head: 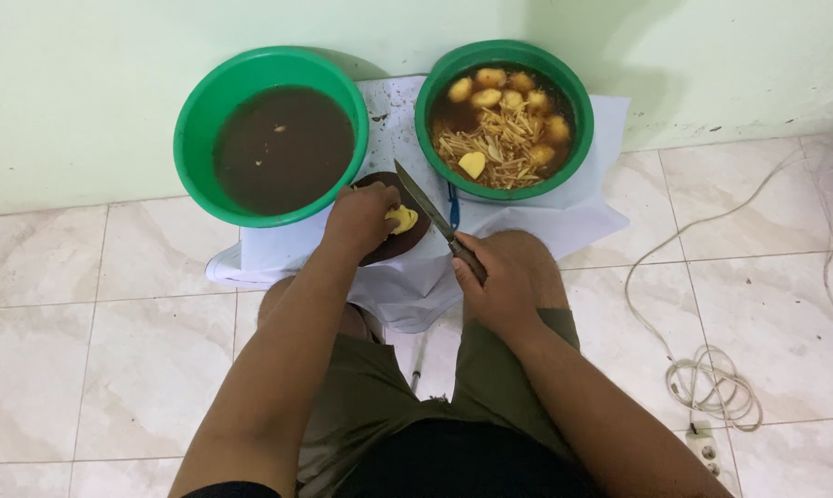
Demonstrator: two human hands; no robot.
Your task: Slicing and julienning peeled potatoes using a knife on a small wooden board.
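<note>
The potato piece [401, 219] looked small and yellow on the dark board [407, 242], my left hand [361, 217] pressed it with bent fingers, and my right hand [495, 277] gripped the knife [430, 210] tight.

A pale tiled floor [84, 304] carries a white sheet [582, 212] spread against the wall. On the sheet stand two green basins [195, 157], side by side, with a dark round cutting board [407, 242] just before them. A white cable [711, 378] lies coiled on the tiles, well apart.
</note>
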